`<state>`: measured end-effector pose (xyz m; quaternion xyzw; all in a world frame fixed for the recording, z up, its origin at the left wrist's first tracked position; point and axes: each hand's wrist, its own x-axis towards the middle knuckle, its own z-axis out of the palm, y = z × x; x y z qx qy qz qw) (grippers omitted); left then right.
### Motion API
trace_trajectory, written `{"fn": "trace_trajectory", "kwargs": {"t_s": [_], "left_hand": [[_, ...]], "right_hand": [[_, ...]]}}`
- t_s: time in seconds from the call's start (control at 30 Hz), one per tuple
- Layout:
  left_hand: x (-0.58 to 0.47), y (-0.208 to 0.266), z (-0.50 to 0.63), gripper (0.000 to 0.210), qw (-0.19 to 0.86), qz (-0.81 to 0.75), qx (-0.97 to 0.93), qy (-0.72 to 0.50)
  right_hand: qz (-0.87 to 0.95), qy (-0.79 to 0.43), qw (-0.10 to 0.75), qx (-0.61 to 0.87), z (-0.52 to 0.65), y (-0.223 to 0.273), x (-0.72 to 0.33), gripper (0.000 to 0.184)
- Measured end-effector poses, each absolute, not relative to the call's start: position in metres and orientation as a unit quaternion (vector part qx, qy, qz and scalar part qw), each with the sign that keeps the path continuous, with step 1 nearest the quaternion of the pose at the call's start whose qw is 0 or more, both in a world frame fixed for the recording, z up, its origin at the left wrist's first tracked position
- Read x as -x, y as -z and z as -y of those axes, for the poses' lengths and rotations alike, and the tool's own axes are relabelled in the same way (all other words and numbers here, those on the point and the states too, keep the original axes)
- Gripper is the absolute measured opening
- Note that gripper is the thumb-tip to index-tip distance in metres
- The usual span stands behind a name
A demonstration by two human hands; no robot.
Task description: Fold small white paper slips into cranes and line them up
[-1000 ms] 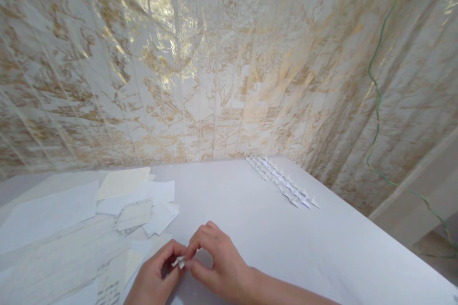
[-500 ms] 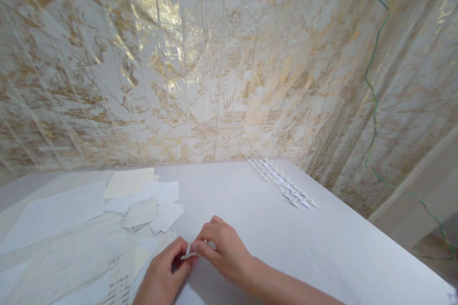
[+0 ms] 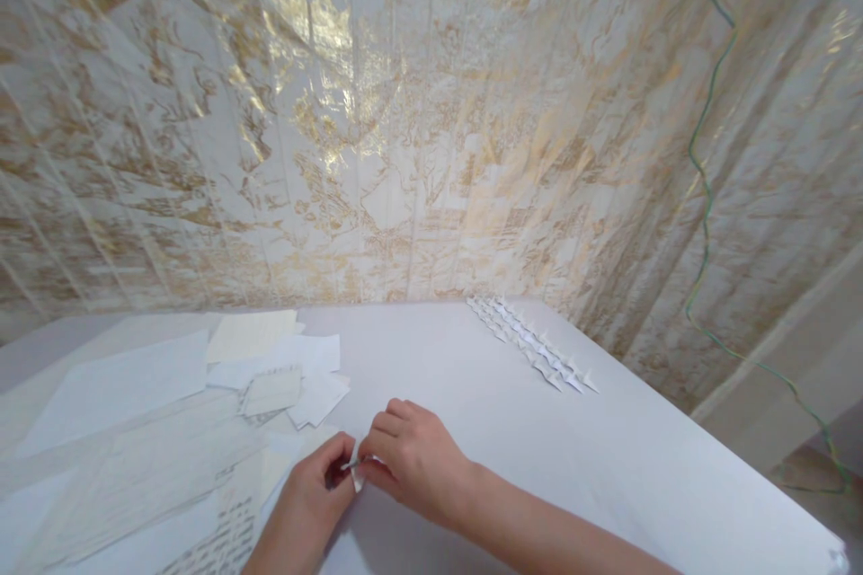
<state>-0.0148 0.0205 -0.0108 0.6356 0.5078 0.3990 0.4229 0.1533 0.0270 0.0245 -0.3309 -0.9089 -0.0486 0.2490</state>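
Close together over the near part of the table, my left hand (image 3: 315, 487) and my right hand (image 3: 416, 460) both pinch one small piece of folded white paper (image 3: 358, 478). Most of that paper is hidden by the fingers, so its exact shape cannot be made out. My left thumb and forefinger close on its left side. The right fingertips grip it from the other side, with the back of that hand facing up. Just left of my hands lie loose sheets and small cut squares of paper (image 3: 273, 393).
Rows of small folded white paper figures (image 3: 532, 343) stand toward the table's (image 3: 431, 350) right edge. Large white and printed sheets (image 3: 121, 395) cover the left side. A gold-patterned curtain (image 3: 378, 153) hangs behind, with a green-yellow cord (image 3: 706, 198) at right.
The paper has turned between my fingers, and a pale flap now points down. My right hand has rolled slightly, its fingers curling closer. The view has shifted a little.
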Motion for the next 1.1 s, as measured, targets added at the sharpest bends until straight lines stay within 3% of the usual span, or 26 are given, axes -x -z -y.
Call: {"fn": "trace_trajectory", "kwargs": {"t_s": [0.2, 0.5, 0.73, 0.93, 1.1], "left_hand": [[0.011, 0.014, -0.022, 0.011, 0.420, -0.521, -0.625, -0.402], [0.015, 0.006, -0.018, 0.013, 0.419, -0.525, -0.640, -0.373], [0.023, 0.024, -0.022, 0.023, 0.419, -0.516, -0.655, -0.360], [0.030, 0.040, -0.027, 0.018, 0.393, -0.508, -0.688, -0.337], [0.036, 0.049, -0.029, 0.019, 0.395, -0.509, -0.691, -0.327]], "right_hand": [[0.920, 0.126, 0.162, 0.333, -0.025, -0.032, -0.153, 0.016], [0.935, 0.115, 0.106, 0.319, -0.027, -0.041, -0.168, 0.010], [0.855, 0.120, 0.011, 0.504, -0.071, -0.087, -0.305, 0.004], [0.773, 0.176, -0.035, 0.609, -0.111, -0.076, -0.390, 0.004], [0.752, 0.201, -0.078, 0.623, -0.133, -0.052, -0.399, 0.030]]}}
